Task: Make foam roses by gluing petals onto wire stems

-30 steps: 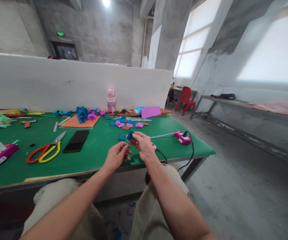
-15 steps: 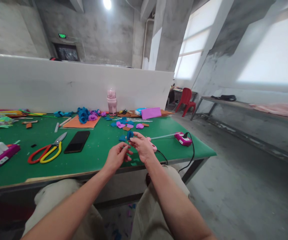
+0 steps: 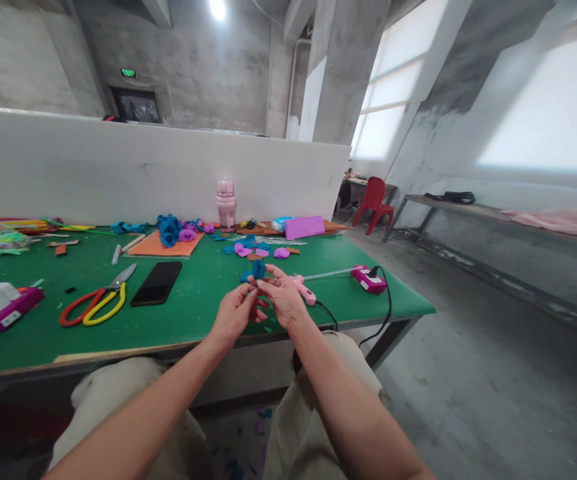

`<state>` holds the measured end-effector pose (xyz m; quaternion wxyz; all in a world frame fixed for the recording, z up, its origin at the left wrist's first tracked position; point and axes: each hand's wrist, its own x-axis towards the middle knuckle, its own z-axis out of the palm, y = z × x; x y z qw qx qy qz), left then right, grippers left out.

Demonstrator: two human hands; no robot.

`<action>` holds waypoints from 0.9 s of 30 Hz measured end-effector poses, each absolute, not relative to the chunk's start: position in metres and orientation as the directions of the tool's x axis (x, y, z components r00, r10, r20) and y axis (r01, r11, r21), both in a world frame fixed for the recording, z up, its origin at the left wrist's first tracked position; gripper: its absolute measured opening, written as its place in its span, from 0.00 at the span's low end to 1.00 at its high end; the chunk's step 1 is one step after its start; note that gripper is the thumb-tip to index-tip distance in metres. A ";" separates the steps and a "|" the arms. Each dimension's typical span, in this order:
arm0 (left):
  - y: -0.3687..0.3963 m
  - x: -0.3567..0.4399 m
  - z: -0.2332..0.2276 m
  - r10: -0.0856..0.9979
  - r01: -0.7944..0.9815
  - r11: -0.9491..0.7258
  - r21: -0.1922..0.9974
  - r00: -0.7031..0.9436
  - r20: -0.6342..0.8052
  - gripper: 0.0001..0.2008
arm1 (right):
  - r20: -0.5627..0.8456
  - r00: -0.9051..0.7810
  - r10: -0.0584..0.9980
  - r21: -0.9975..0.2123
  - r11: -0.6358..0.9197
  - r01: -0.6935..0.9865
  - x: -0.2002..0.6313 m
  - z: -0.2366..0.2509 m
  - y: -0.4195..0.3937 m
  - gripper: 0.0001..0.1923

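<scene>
I see a small blue foam flower, rolled into a tight bud, standing upright just above my fingertips, pinched at its base between my left hand and my right hand, which touch each other.

concrete walls, bright windows, red chair

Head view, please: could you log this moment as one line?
left hand: pinching below blue flower | right hand: holding blue flower | glue gun: on green table
</scene>
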<state>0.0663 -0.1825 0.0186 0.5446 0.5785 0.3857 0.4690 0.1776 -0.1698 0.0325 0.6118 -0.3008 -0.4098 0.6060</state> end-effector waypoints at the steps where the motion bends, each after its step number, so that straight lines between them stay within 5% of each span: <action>1: -0.183 0.067 0.019 0.957 -0.070 -0.107 0.992 0.263 0.121 0.15 | 0.135 -0.067 0.989 -0.866 0.085 -0.494 0.178 0.032 -0.170 0.18; 27: -0.182 0.062 0.024 0.965 -0.020 -0.134 0.991 0.224 0.136 0.17 | 0.149 0.021 0.989 -0.882 0.142 -0.449 0.178 0.032 -0.169 0.16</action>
